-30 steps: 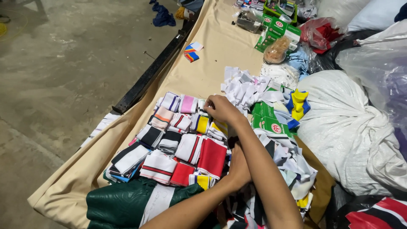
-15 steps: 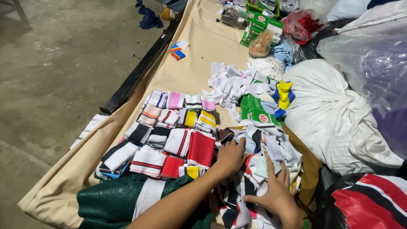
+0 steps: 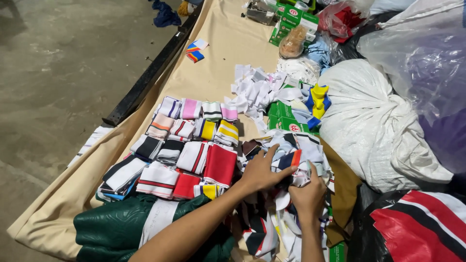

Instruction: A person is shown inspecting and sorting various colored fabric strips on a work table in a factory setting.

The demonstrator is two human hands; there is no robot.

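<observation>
Now both hands are down in the loose heap of striped knit pieces [image 3: 291,160] at the near right of the bench [image 3: 218,58]. A second ago the left hand [image 3: 259,172] was up at the far edge of the sorted rows, by the white scraps [image 3: 257,90]; it has pulled back toward the body and landed on the heap. The right hand [image 3: 307,196] was out of sight then, showed up half a second ago, and is now buried in the pile next to the left.

Grip state: left fingers spread flat over the top pieces, pressing rather than pinching, nothing lifted. Right hand curled around a bunch of white and dark strips, closed on them, though exactly which piece can't be made out.

Folded stacks [image 3: 189,145] sit untouched just left of the hands, same layout as before: pink, yellow, red and black striped ones in rows. Green cartons [image 3: 286,119] beyond the heap, white tied sack [image 3: 374,121] to the right.

Read: work has switched from the sorted rows back to the unsorted heap.
</observation>
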